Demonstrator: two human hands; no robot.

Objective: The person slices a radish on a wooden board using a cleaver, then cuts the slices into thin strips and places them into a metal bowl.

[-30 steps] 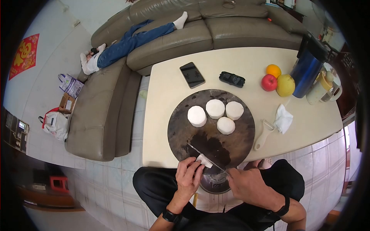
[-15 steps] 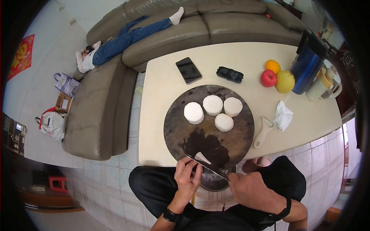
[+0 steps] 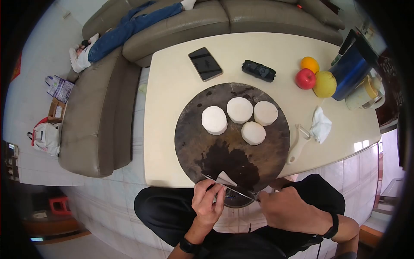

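My right hand [image 3: 286, 209] grips a knife [image 3: 226, 186] whose blade lies across the near edge of a round dark chopping board [image 3: 194, 138]. My left hand [image 3: 208, 203] pinches a thin white slice [image 3: 224, 178] against the blade at that edge. Several thick white round radish pieces [image 3: 239, 109] stand in a cluster on the far half of the board. A wet dark patch covers the board's near middle.
On the cream table [image 3: 172, 108] lie a phone [image 3: 205, 64], a black object [image 3: 258, 71], an apple, orange and pomelo [image 3: 324, 83], a blue jug [image 3: 350, 71], a tissue [image 3: 321, 125] and a white peeler [image 3: 296, 144]. A person lies on the grey sofa [image 3: 99, 116].
The view has tilted forward, so table and board sit lower and closer. The white slice lies flatter on the blade, and both hands have stayed at the board's near edge.
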